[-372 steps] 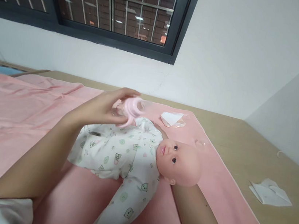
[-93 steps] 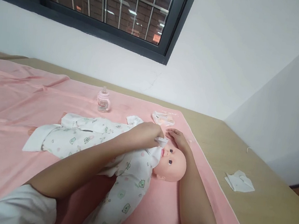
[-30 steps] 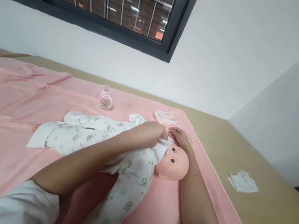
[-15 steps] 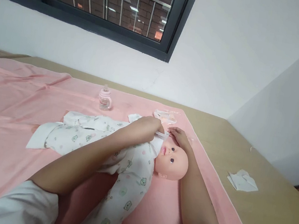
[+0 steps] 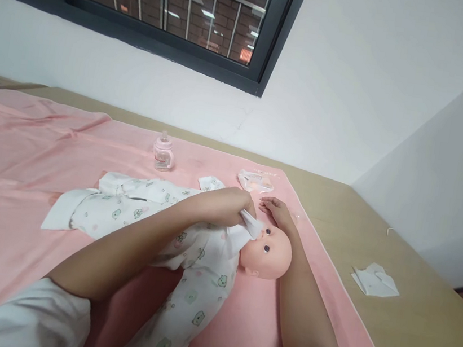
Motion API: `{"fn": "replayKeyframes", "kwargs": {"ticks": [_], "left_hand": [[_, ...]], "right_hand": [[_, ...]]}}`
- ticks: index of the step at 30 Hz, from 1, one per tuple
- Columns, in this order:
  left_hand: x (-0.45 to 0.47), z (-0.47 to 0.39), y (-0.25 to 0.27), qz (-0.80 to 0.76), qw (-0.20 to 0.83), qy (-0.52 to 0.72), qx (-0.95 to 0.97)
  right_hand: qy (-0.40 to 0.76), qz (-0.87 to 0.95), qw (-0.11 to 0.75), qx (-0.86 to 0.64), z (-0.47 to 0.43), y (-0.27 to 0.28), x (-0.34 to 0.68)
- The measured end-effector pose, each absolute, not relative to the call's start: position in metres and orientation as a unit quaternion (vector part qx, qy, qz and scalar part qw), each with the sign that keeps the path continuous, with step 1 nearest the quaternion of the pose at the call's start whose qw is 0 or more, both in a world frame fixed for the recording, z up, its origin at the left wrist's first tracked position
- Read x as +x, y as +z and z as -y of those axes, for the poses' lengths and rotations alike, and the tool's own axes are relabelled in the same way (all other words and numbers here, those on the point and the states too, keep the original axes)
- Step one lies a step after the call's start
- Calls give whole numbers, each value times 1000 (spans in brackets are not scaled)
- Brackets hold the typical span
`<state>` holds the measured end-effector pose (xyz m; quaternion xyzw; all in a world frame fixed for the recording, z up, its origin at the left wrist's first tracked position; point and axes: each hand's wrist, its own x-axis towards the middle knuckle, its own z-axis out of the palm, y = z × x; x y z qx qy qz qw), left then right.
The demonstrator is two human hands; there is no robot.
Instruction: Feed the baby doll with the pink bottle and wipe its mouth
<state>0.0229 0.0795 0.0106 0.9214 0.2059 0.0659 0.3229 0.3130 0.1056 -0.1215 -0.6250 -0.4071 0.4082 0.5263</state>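
Observation:
A baby doll (image 5: 270,252) lies on its back on a pink blanket (image 5: 211,324), dressed in a white, animal-print outfit (image 5: 203,261). My left hand (image 5: 238,205) reaches across its chest, its fingers closed on a white cloth (image 5: 249,227). The cloth lies over the doll's chin and mouth; my fingertips are partly hidden behind my hand. My right arm passes round the top of the doll's head, and my right hand (image 5: 277,209) rests on the blanket beyond it, fingers stretched out and holding nothing.
A pink-topped baby bottle (image 5: 163,153) stands upright beyond the doll. Near my hands lies a clear plastic packet (image 5: 256,181). A folded white cloth piece (image 5: 376,279) sits on the wooden surface (image 5: 420,329) at right. A wall and barred window rise behind.
My left hand has shifted slightly nearer me with the white cloth, which now covers the doll's mouth. My right hand has hardly moved.

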Motion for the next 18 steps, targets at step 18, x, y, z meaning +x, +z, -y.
{"fn": "replayKeyframes", "kwargs": {"ticks": [18], "left_hand": [[24,-65,18,-242,275,34,930]], "right_hand": [[412,400,529,-625,-105,-121,312]]}}
